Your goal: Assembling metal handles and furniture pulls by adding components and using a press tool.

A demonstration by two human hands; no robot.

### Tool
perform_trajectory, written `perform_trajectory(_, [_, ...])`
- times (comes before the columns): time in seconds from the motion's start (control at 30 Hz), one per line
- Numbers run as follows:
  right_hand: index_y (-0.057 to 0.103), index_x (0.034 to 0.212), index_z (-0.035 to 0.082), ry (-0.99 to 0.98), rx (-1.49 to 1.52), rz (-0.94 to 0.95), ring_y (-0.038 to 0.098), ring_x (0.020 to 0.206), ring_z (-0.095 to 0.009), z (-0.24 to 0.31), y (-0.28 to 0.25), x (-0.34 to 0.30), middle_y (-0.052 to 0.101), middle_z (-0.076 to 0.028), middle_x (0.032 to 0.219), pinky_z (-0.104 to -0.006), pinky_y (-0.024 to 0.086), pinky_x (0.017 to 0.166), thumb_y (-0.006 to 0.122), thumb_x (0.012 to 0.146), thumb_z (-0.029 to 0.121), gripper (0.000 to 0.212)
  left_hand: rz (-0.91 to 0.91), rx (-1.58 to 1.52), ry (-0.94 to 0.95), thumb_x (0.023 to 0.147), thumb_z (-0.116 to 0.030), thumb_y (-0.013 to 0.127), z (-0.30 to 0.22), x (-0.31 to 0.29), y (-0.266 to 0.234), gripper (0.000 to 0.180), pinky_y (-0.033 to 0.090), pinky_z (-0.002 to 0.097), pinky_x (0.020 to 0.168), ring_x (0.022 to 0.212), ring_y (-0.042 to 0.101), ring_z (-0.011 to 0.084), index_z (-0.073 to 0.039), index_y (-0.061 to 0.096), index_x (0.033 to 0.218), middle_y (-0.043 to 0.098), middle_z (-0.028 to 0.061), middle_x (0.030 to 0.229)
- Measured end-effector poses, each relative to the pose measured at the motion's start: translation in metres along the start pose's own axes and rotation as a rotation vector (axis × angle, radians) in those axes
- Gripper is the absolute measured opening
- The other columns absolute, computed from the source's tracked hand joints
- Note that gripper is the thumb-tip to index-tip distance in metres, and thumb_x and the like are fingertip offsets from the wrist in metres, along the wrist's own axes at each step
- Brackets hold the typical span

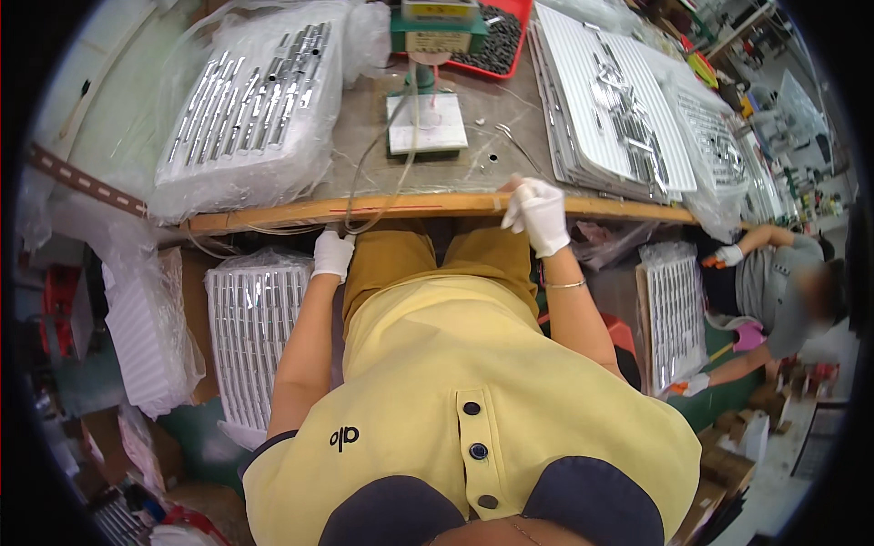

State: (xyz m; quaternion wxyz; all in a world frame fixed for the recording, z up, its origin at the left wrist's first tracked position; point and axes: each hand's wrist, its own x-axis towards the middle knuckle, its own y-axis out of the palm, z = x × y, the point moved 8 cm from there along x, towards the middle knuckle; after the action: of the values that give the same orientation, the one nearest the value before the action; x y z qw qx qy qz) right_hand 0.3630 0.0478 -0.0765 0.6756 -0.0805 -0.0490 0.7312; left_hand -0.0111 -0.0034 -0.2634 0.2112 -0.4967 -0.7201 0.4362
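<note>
My right hand (541, 217), in a white glove, is at the front edge of the workbench (364, 155). Its fingers are curled together, and anything between them is too small to make out. Just beyond it on the bench lies a pair of metal tweezers (517, 146). My left hand (332, 256), also gloved in white, rests low beside my left thigh, just under the wooden bench edge (419, 206); its fingertips are mostly hidden. A small green bench press (424, 82) with a white square plate (428, 125) stands in front of me, a thin clear tube hanging from it.
Left on the bench, a plastic-wrapped tray (246, 100) carries shiny metal tubes. A red bin (496, 41) holds small dark parts. Stacked white ribbed trays (628, 100) bear more metal pieces at right. Wrapped trays (255, 337) stand below. A co-worker (792, 282) in orange-tipped gloves works at right.
</note>
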Motion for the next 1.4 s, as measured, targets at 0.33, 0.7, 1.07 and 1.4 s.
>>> perform_trajectory(0.33, [0.061, 0.067, 0.001, 0.014, 0.328, -0.259, 0.045, 0.033, -0.010, -0.063, -0.068, 0.006, 0.049, -0.001, 0.046, -0.0224, 0.031, 0.031, 0.055, 0.095, 0.032, 0.042, -0.067, -0.414, 0.054, 0.086, -0.013, 0.062, -0.026, -0.049, -0.016, 0.057, 0.052, 0.0329, 0.074, 0.090, 0.068, 0.0227, 0.000, 0.036, 0.135, 0.066, 0.0156, 0.112])
perform_trajectory(0.7, [0.063, 0.069, 0.002, 0.012, 0.323, -0.191, 0.046, 0.032, -0.011, -0.066, -0.068, 0.014, 0.051, -0.001, 0.046, -0.0228, 0.029, 0.031, 0.053, 0.095, 0.041, 0.048, 0.123, -0.752, -0.128, 0.090, -0.022, 0.061, -0.032, -0.033, 0.000, 0.029, 0.048, 0.0281, 0.072, 0.084, 0.061, 0.0175, -0.001, 0.055, 0.110, 0.063, 0.0090, 0.103])
perform_trajectory(1.07, [0.064, 0.070, 0.003, 0.047, 0.295, -0.175, 0.046, 0.033, -0.011, -0.067, -0.067, 0.017, 0.051, 0.000, 0.047, -0.0225, 0.030, 0.031, 0.052, 0.096, 0.037, 0.045, 0.085, -1.098, -0.167, 0.093, -0.015, 0.056, -0.027, -0.025, 0.011, 0.026, 0.047, 0.0288, 0.074, 0.089, 0.058, 0.0175, -0.004, 0.053, 0.116, 0.060, 0.0077, 0.107])
perform_trajectory(1.4, [0.066, 0.073, 0.001, 0.072, 0.350, -0.177, 0.047, 0.032, -0.011, -0.070, -0.066, 0.018, 0.053, -0.001, 0.049, -0.0221, 0.029, 0.030, 0.049, 0.097, 0.039, 0.048, 0.076, -1.087, -0.158, 0.091, -0.016, 0.059, -0.023, -0.027, 0.011, 0.023, 0.043, 0.0228, 0.068, 0.080, 0.054, 0.0085, -0.007, 0.056, 0.112, 0.061, -0.0009, 0.096])
